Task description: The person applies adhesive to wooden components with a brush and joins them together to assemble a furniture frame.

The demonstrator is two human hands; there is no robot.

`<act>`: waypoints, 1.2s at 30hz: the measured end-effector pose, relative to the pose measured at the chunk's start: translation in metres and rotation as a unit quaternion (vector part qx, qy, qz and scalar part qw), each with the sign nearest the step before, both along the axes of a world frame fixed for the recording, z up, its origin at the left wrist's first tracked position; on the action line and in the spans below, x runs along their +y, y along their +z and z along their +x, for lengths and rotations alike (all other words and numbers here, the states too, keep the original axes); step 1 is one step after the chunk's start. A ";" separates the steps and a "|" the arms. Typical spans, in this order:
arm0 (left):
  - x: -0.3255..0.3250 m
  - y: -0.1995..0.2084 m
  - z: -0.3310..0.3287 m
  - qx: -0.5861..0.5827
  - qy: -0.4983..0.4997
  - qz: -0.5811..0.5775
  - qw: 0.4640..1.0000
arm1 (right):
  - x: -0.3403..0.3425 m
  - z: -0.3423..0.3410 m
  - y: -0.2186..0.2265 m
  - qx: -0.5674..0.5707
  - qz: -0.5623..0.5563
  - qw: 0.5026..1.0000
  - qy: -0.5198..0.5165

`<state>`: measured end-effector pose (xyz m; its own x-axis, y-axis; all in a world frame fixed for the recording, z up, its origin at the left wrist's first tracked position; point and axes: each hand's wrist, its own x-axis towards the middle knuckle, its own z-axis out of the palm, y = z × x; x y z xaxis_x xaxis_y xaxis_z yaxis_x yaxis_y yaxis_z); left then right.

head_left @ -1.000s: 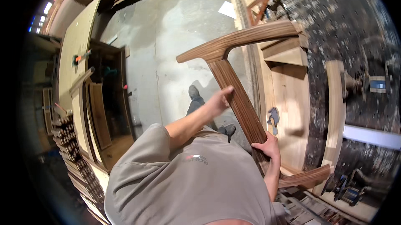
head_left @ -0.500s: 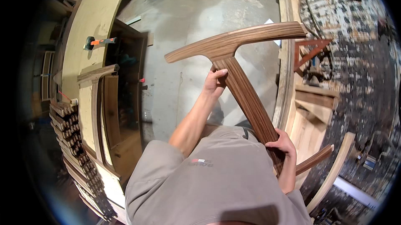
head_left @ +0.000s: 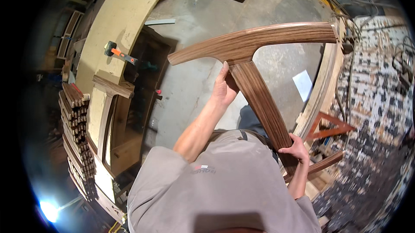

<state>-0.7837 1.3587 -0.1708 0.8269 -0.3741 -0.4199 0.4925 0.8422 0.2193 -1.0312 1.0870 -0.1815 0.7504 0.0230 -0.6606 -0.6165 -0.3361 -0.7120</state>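
A brown striped-grain wooden chair back (head_left: 261,99) is held up in front of my body. It has a long curved top rail, a wide flat middle slat and a shorter rail at its lower end. My left hand (head_left: 225,88) grips the slat's left edge just under the top rail, thumb on the front face and the other fingers hidden behind. Lower down, my right hand (head_left: 297,150) is closed round the slat's right edge, close to my waist. The lower rail (head_left: 326,162) sticks out to the right beyond my right wrist.
On the left, a pale board (head_left: 113,16) carries a mallet (head_left: 121,53) with an orange and black handle. Nearer stand a wooden frame piece (head_left: 113,86) and a stack of wooden parts (head_left: 75,135). At right lie a reddish triangular square (head_left: 329,127) and a white sheet (head_left: 302,85).
My view has turned, so the surroundings have shifted and more floor shows at the far side. My left thumb has moved from across the slat to pointing up along its edge. Both hands keep hold.
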 end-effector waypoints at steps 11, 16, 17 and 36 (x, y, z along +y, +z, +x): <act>-0.095 -0.003 0.205 -0.042 0.097 0.177 0.979 | -0.102 0.250 0.006 -0.097 -0.176 0.979 0.034; -0.133 -0.046 0.321 0.065 0.123 0.132 0.981 | -0.134 0.362 -0.009 -0.133 -0.326 0.933 0.072; -0.143 -0.044 0.337 0.077 0.141 0.120 0.980 | -0.143 0.372 -0.014 -0.160 -0.323 0.930 0.070; -0.248 -0.046 0.628 0.038 0.205 0.104 0.972 | -0.322 0.785 0.005 -0.125 -0.198 0.947 0.222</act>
